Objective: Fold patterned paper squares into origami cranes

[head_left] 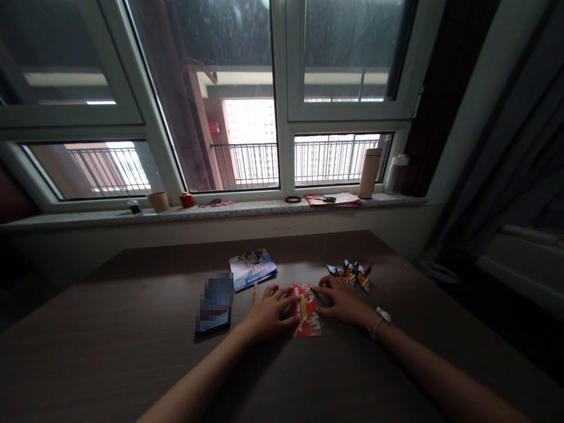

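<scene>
A red printed sheet of paper with a yellow strip lies upright before me on the dark table. My left hand rests at its left edge, fingers spread and fingertips touching the paper. At the right edge is my right hand, its thumb and fingers apart and close to or on the paper. Just beyond the right hand sits a small cluster of folded paper pieces, pointed and multicoloured. A stack of blue printed papers lies beyond the left hand. Left of that hand is a phone with a blurred screen.
The brown table reaches toward a window sill. On the sill stand a paper cup, a red roll, scissors on red papers, a beige flask and a white bottle. A curtain hangs at right.
</scene>
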